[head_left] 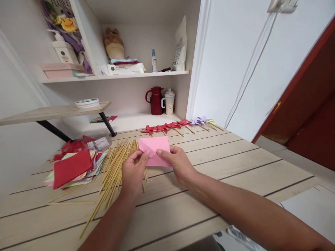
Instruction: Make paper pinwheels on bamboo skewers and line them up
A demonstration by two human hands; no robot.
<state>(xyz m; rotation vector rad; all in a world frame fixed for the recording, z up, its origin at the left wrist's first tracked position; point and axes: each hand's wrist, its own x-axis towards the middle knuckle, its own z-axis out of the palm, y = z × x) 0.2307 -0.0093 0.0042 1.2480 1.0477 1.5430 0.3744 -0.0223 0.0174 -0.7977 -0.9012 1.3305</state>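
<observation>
A pink sheet of paper (159, 161) is held up between my two hands above the table, with one corner flap folded toward its middle. My left hand (134, 169) pinches its left side, thumb on the flap. On the right side, my right hand (178, 162) grips the sheet with the thumb on its front and the fingers behind. Just left of and beneath my left hand lies a spread of thin wooden sticks (115, 170). Farther left is a stack of coloured paper squares (74, 169), with a red one on top.
Several red paper pinwheels (161, 128) and purple pinwheels (200, 120) on sticks line the table's back edge. A small raised shelf (60, 111) stands at left. Behind are a dark red jug (157, 101) and a cup (169, 103). The table (235, 170) extends right.
</observation>
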